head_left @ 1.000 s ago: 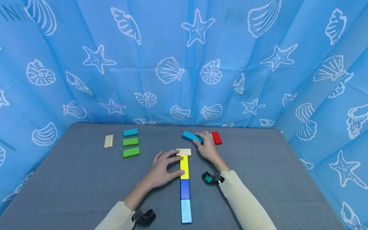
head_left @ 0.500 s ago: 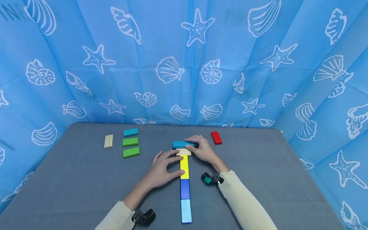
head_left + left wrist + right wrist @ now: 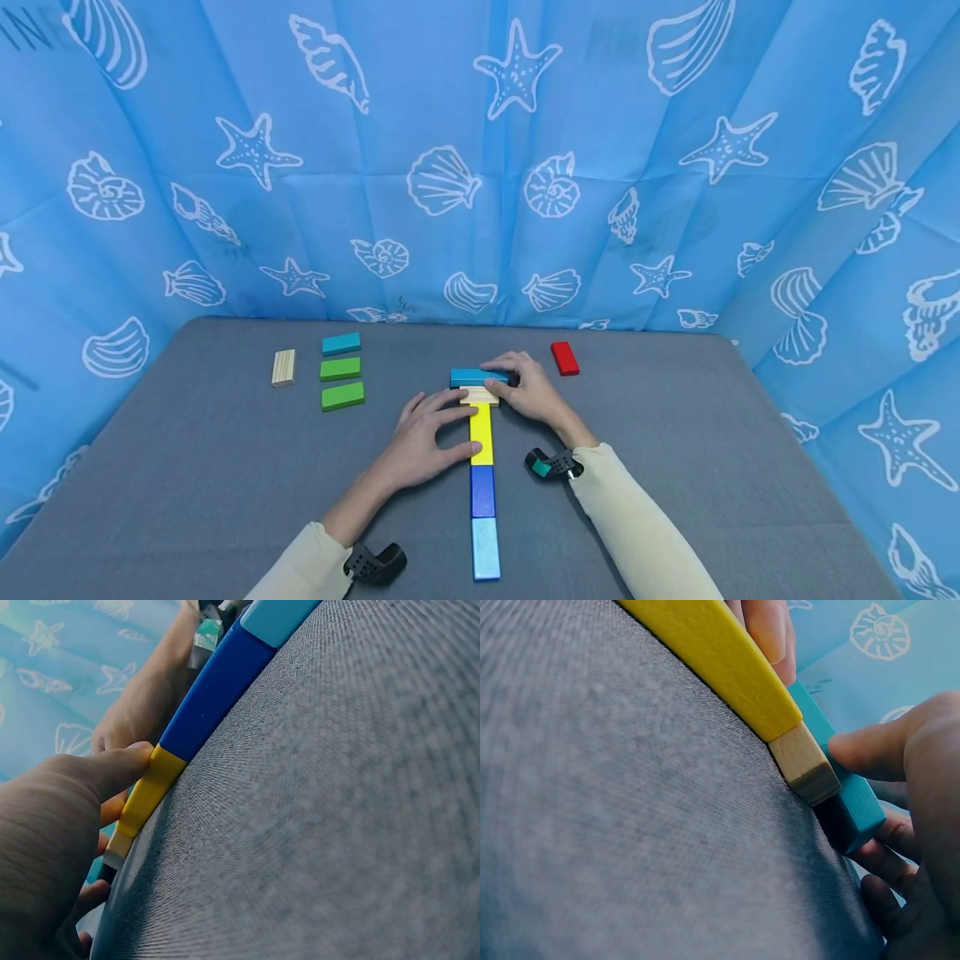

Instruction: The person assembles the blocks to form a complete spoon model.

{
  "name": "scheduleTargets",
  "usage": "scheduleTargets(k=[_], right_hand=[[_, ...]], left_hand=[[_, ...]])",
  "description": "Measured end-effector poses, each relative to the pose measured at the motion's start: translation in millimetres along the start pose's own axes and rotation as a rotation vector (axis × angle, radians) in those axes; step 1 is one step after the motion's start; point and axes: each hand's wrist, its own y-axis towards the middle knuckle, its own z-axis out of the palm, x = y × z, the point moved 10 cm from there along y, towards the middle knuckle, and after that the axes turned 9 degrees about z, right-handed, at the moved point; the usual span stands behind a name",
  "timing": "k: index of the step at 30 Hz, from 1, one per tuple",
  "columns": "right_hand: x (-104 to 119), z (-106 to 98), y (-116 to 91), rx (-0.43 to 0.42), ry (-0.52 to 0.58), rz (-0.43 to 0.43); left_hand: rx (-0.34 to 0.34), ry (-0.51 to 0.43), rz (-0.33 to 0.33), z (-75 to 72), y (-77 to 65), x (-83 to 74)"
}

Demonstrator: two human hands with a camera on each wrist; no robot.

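One blue block (image 3: 467,377), earlier askew, now beside wooden block (image 3: 480,398), right fingers (image 3: 498,387) around it, left fingers (image 3: 454,415) apart

On the grey counter (image 3: 712,483), light-blue (image 3: 486,548), navy (image 3: 483,492) and yellow (image 3: 483,429) blocks run from six o'clock towards twelve, then wooden (image 3: 480,394) and teal (image 3: 467,377) crosswise. A red (image 3: 565,358) lies at one, a blue (image 3: 341,343) and two greens (image 3: 342,397) at eleven, another wooden (image 3: 283,367) at ten.

Blue block (image 3: 469,377) behind wooden block (image 3: 478,396)
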Motion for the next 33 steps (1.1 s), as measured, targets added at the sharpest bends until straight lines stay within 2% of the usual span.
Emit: scheduleTargets(k=[10, 33], right_hand=[[-3.6, 1.5, 1.3, 0.012, 0.000, 0.028], [-3.5, 1.9, 0.6, 0.018, 0.008, 0.030]], left_hand=[[0.004, -0.003, 0.006, -0.3, 0.0, -1.0], [0.002, -0.015, 0.010, -0.3, -0.1, -0.9]])
